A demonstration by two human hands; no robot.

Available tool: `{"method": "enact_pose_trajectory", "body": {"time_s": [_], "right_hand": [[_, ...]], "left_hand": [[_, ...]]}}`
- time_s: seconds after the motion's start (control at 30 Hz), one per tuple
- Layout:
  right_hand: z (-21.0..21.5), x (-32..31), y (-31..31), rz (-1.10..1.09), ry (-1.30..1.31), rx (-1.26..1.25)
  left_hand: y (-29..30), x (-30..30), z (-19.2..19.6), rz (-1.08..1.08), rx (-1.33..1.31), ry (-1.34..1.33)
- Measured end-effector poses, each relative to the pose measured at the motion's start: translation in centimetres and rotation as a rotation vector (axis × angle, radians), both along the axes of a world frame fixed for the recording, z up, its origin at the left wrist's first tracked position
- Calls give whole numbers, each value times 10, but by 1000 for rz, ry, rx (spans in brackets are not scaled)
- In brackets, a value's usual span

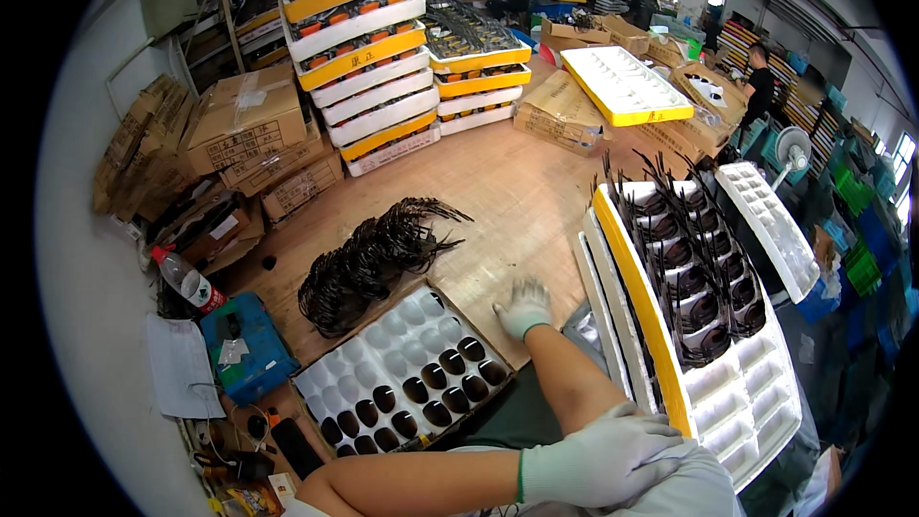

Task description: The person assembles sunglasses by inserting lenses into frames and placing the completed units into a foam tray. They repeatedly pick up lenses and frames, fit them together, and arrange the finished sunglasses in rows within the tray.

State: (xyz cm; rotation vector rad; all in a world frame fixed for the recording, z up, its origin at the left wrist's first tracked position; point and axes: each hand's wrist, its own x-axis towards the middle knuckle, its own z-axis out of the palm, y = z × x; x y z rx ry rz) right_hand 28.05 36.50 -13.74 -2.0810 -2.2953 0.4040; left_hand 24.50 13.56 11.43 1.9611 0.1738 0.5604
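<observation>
Left-side cartons (244,124): brown, piled by the wall at the left end of the wooden tabletop (498,172).
Bottle (187,278): clear, red-capped, upright; just beyond a blue case (251,352).
Tall tray stack (369,86): white and yellow foam trays at the far side, loaded with dark and orange pieces; a lower stack touches its right.
Dark bundle (373,263): thin black strips heaped in a curved row on the tabletop; perhaps spectacle temples, though the fisheye view is too coarse to be sure.
Lens box (421,441): shallow, set at a slant in front of the person, just nearer than the bundle; dark lenses (437,412) fill its near and right-hand cells, while pale ovals show in the rest.
Right hand (525,306): gloved in white, flat on the tabletop just right of the lens box; grip loose, fingers spread apart.
Left hand (603,460): gloved, crossed over to lie on the right arm (574,378) near the elbow; whether its grip is clamped there, I cannot tell.
Right-hand trays (742,421): stacked, yellow-edged; rows of dark sunglasses (704,258) occupy the top one's farther cells, temples sticking up; white cells show at the near end.
Fan (793,148): pale, beyond those trays.
</observation>
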Motion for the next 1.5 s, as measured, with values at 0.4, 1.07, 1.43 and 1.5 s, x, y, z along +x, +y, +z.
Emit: {"method": "enact_pose_trajectory", "body": {"time_s": [0.4, 1.07, 1.43, 1.5], "right_hand": [[-3, 7, -6, 89, -116, -221], [8, 18, 2, 67, -210, -337], [-22, 19, 8, 144, -309, -267], [-9, 14, 6, 178, -245, -289]], "left_hand": [[-50, 16, 57, 50, 410, -474], [10, 30, 71, -207, 243, -156], [-58, 19, 65, 45, 199, -632], [-61, 7, 50, 207, -49, -786]]}}
